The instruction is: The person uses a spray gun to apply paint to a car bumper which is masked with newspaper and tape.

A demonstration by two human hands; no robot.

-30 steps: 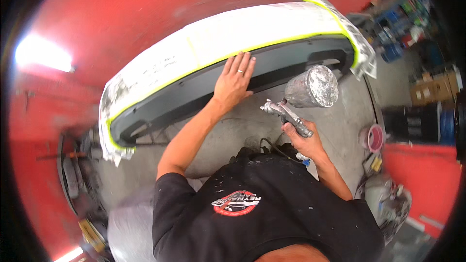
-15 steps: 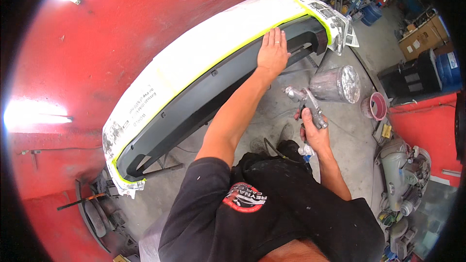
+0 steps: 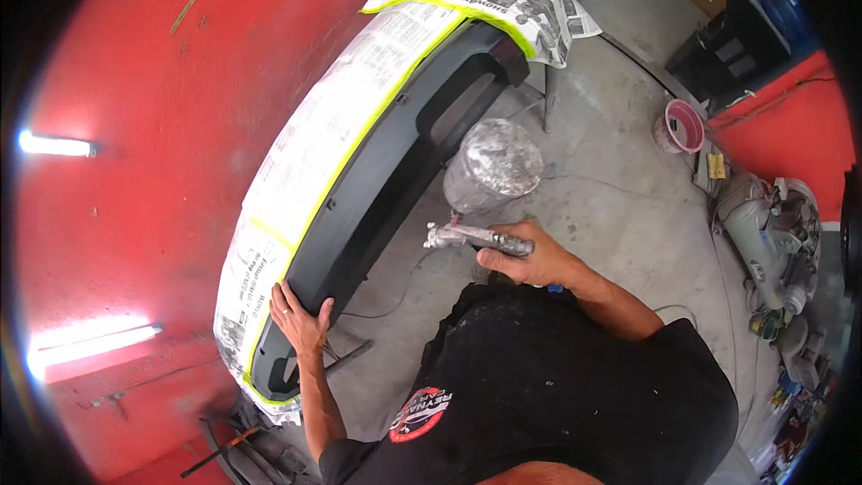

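The dark bumper [image 3: 395, 162] lies propped up off the concrete floor [image 3: 611, 216], its long axis running from lower left of the view to upper right, w/ newspaper masking [image 3: 332, 126] and a yellow-green tape line [image 3: 359, 139] along its far edge; the red wall [image 3: 135, 126] is behind it.

Key relation: the spray gun [image 3: 476, 235] sits just beside the bumper's near face, about mid-length, nozzle pointing left toward the dark surface. Its foil-covered cup [image 3: 494, 166] stands up above the gun body. The bumper lies to the left of and beyond the right hand [image 3: 525, 256], so any sweep would have to run along that lower-left-to-upper-right axis.

Right grip: fingers closed round the gun handle; can't tell whether the trigger is pulled. Left hand [image 3: 301, 319]: flat, fingers spread, palm resting on the bumper's lower-left end, not clasping anything. The left hand is the 1 touching the bumper; the right is near but apart from it.

Vs 0.5 s ago: the left hand was up at the bumper's upper-right end, now it's down at the lower-left end. The gun has gone from off the right end to alongside the mid-section, closer to the surface. The view has also swung, so the bumper reads steeper.

Further out: a pink bucket [image 3: 680, 126] on the floor to the right, well apart, and workshop clutter along the right edge.
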